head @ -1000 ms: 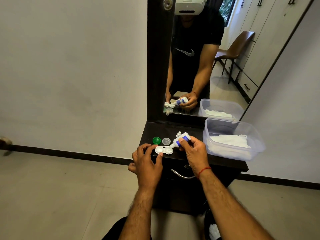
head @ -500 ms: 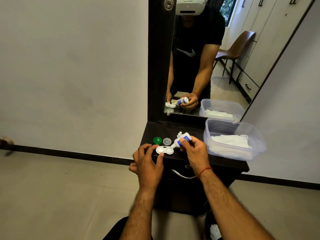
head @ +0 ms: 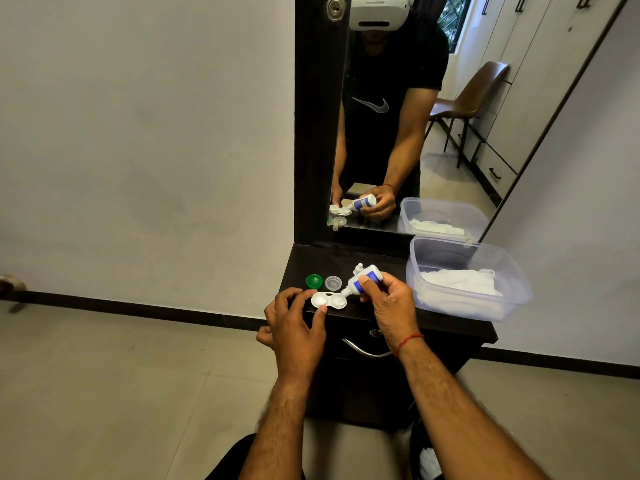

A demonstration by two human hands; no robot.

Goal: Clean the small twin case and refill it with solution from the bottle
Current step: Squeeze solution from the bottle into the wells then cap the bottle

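- Standing at frame centre, a dark cabinet top (head: 450, 325) carries the work, backed by a mirror (head: 398, 140), pale walls and a tiled floor.
- Right hand (head: 391, 306) grasps the solution bottle (head: 363, 280), tilted, nozzle over the right well of the open twin case (head: 328, 301).
- Left hand (head: 291, 323) pinches the case's left end at the front edge.
- Green cap (head: 314, 281) and clear cap (head: 333, 283) lie just behind the case; a bottle cap (head: 358, 268) sits behind the bottle.
- Clear plastic tub (head: 512, 271) with white cloth fills the top's right side.

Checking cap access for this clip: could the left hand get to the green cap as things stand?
Probably yes. The green cap lies open on the dark shelf just behind the left hand, nothing between, but that hand is steadying the twin case and would have to let go.
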